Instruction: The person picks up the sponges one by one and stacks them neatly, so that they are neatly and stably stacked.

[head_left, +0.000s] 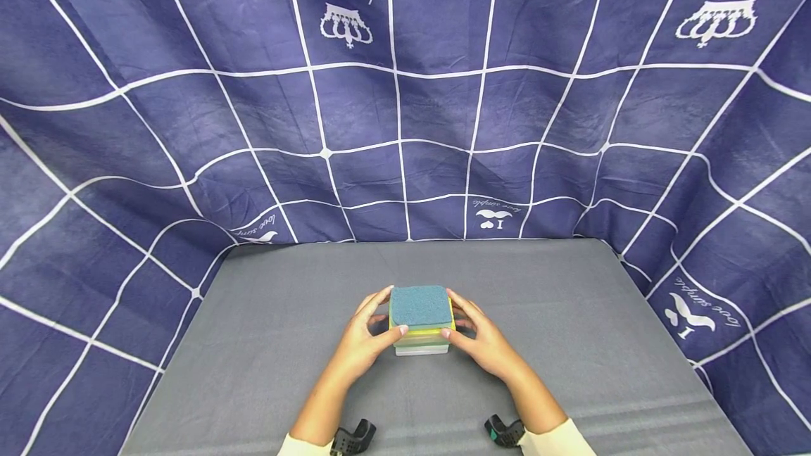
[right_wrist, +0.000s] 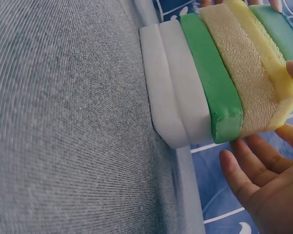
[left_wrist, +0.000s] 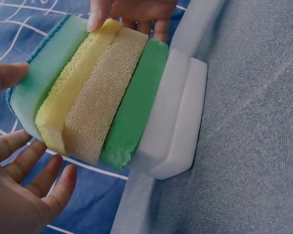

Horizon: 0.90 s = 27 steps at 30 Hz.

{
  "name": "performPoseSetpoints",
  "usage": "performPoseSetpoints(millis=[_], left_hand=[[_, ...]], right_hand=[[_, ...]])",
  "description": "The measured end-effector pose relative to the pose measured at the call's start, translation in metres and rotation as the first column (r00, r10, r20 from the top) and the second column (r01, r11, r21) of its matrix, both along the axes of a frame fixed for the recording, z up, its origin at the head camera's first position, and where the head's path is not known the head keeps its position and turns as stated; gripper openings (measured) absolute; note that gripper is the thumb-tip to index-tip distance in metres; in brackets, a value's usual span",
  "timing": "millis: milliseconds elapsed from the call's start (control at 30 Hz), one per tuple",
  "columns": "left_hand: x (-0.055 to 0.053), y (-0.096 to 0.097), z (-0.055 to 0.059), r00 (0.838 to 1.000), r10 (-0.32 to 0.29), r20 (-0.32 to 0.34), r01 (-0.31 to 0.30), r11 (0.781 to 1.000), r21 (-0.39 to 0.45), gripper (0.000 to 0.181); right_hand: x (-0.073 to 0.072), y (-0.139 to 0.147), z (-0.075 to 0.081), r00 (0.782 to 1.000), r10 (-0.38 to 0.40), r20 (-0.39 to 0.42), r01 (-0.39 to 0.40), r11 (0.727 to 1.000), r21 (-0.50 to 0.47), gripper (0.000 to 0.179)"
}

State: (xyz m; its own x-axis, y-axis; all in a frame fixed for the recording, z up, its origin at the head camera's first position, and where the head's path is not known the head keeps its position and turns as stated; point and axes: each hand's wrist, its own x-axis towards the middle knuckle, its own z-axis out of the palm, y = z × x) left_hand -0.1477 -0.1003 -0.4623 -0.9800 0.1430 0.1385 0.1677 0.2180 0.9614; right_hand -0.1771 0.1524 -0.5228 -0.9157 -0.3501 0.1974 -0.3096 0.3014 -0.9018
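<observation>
A stack of sponges stands on the grey table. Topmost is a teal sponge with a blue scouring face (head_left: 421,305); under it lie a yellow sponge (left_wrist: 71,78), a tan sponge (left_wrist: 107,90), a green sponge (left_wrist: 136,97) and two white sponges (right_wrist: 173,83) at the bottom. My left hand (head_left: 364,343) grips the teal sponge at its left side, thumb at the near face and index finger round the far corner. From the right, my right hand (head_left: 488,343) holds the yellow sponge between thumb and index finger. The other fingers of both hands spread beside the lower sponges.
Grey cloth covers the table (head_left: 285,301). Behind it and along both sides hangs a blue curtain with white lines (head_left: 437,111). A dark band (head_left: 355,436) sits at the left wrist, and another band (head_left: 503,431) at the right.
</observation>
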Motion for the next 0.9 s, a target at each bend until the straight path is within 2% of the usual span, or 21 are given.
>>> performPoseSetpoints(millis=[200,467,667,900], left_hand=[[0.0007,0.0016,0.0035,1.000,-0.001,-0.002,0.001,1.000,0.017,0.071],[-0.0009,0.0009,-0.0005,1.000,-0.019,0.021,0.018,0.999,0.037,0.072],[-0.0009,-0.0001,-0.0030,1.000,-0.024,0.004,0.024,0.999,0.032,0.073],[-0.0012,-0.0002,-0.0049,1.000,-0.021,0.019,0.021,0.999,0.037,0.073]], right_hand=[[0.0002,-0.0004,0.0011,1.000,-0.003,-0.005,0.003,1.000,0.015,0.073],[0.0001,0.0000,0.0010,1.000,-0.003,-0.003,0.003,1.000,0.026,0.074],[0.0013,-0.0001,0.0019,1.000,-0.005,0.005,0.005,1.000,0.029,0.074],[0.0006,-0.0007,0.0010,1.000,0.002,-0.019,-0.002,1.000,0.021,0.073]])
